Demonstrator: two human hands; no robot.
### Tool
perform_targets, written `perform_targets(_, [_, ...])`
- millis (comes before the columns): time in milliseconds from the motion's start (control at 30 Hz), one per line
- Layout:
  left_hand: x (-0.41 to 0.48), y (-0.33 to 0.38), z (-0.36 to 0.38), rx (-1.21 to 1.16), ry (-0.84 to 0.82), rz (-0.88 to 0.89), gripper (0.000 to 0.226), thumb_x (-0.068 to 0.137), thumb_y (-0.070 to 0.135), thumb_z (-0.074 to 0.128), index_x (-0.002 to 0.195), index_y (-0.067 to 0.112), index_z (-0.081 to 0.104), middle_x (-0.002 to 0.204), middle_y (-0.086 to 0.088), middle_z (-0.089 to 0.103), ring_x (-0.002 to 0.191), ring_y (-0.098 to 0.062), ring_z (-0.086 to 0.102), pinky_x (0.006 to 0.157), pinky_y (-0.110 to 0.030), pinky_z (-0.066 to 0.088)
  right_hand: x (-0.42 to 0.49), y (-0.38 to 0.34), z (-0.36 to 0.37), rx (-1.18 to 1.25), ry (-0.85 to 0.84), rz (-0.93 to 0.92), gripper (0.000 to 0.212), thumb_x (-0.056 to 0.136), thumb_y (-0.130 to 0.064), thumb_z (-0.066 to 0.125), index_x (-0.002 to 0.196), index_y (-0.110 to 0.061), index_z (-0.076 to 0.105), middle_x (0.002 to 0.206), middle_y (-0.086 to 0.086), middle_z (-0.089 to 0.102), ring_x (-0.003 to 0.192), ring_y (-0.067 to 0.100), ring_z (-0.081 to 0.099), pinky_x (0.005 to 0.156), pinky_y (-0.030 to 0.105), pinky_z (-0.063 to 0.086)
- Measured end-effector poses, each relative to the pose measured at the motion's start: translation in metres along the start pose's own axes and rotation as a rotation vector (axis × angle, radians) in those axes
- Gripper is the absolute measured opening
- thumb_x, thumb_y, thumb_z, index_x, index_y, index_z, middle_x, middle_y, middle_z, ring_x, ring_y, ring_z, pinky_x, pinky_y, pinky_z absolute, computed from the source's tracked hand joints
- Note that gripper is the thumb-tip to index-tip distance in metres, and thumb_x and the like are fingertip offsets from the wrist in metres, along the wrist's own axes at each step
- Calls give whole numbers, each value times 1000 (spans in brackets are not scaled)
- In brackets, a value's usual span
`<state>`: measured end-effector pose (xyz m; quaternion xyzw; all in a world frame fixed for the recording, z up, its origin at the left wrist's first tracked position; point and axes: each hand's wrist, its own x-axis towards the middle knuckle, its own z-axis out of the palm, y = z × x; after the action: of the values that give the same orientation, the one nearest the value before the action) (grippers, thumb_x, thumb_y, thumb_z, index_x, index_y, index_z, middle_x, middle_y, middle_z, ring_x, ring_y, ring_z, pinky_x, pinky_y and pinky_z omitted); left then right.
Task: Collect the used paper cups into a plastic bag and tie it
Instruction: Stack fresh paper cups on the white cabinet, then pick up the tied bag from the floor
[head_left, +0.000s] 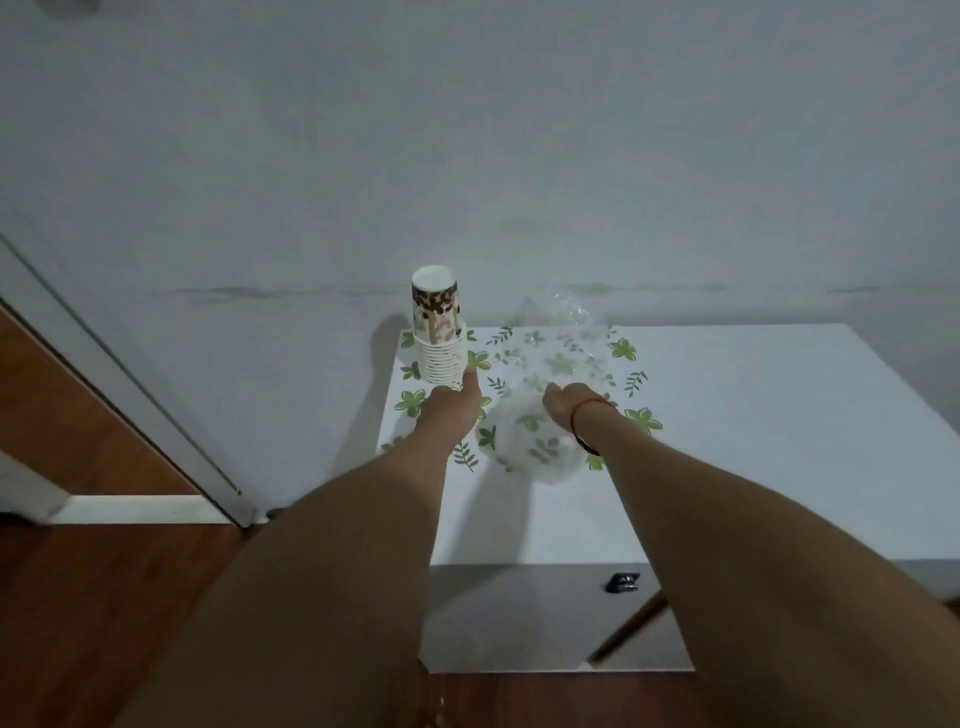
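Observation:
A tall stack of paper cups (439, 338), upside down with a brown coffee-bean print on the top one, stands at the table's far left corner. My left hand (452, 405) grips the bottom of the stack, thumb up against the rims. A clear plastic bag (540, 410) lies crumpled on the table just right of the stack, its far part raised and blurred. My right hand (563, 408), with a red string at the wrist, holds the bag's film in its curled fingers.
The white table (753, 441) has a green leaf and flower pattern under the bag and stands against a pale wall. A door frame (130, 384) and wooden floor lie to the left. A small dark object (622, 582) lies on the floor under the table's front edge.

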<state>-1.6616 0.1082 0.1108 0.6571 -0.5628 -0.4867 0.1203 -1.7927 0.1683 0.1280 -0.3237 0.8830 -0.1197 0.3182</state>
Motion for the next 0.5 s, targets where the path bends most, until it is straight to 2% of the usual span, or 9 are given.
perform_targets(33, [-8,-4,6,-73,-71,-52,83,87,74,27,143,12,40,139,-11,50,120,-32,55,96,-45,51,-6,4,2,58,-12,11,56,102,-32,22,142,4,36,148,22,37,135,34,39,113,41,33])
perform_targets(100, [-22,-10,18,-240,-141,-90,89,83,78,33,146,16,36,143,-8,45,123,-31,53,87,-43,55,-19,9,2,120,-55,2,50,103,-24,24,142,7,34,148,22,37,136,33,39,113,40,33])
perform_targets(133, [-26,-11,23,-310,-139,-72,91,81,78,38,148,16,34,145,-7,43,124,-30,52,87,-43,56,-26,10,2,142,-86,-22,46,103,-17,28,141,7,35,147,21,39,132,32,42,113,39,34])
perform_targets(200, [-33,-12,32,-397,-96,-4,95,79,75,50,150,15,29,147,-6,41,127,-28,48,99,-45,50,-32,12,5,211,-159,-38,39,100,-8,36,137,6,39,133,19,47,109,26,48,106,36,41])
perform_targets(267, [-38,-15,36,-396,-28,35,98,77,69,59,151,14,25,149,-6,38,131,-28,45,108,-43,41,-38,13,10,259,-207,-31,27,98,-7,43,124,1,45,111,13,46,88,24,52,96,30,48])
perform_targets(300, [-39,-16,37,-370,6,36,95,79,63,62,151,14,24,150,-6,37,133,-29,43,108,-41,39,-39,14,13,354,-238,-4,25,98,-6,43,122,0,45,107,12,46,81,24,55,96,34,51])
perform_targets(367, [-38,-21,35,-283,54,18,82,86,44,63,151,17,21,150,-7,37,135,-30,41,109,-42,38,-42,16,17,499,-271,22,29,97,-2,40,123,4,49,103,16,54,85,27,59,92,43,54])
perform_targets(433, [-38,-27,30,-153,60,19,75,89,24,59,152,20,18,150,-8,37,134,-30,41,110,-42,40,-41,22,17,399,-115,-21,34,94,-3,43,126,3,54,119,20,59,98,32,61,95,43,52])
perform_targets(500, [-38,-38,25,-33,73,50,77,90,9,54,154,23,14,150,-9,39,134,-30,43,110,-41,40,-39,30,15,272,131,-66,40,91,-9,48,130,-3,50,134,16,52,117,32,56,98,38,46])
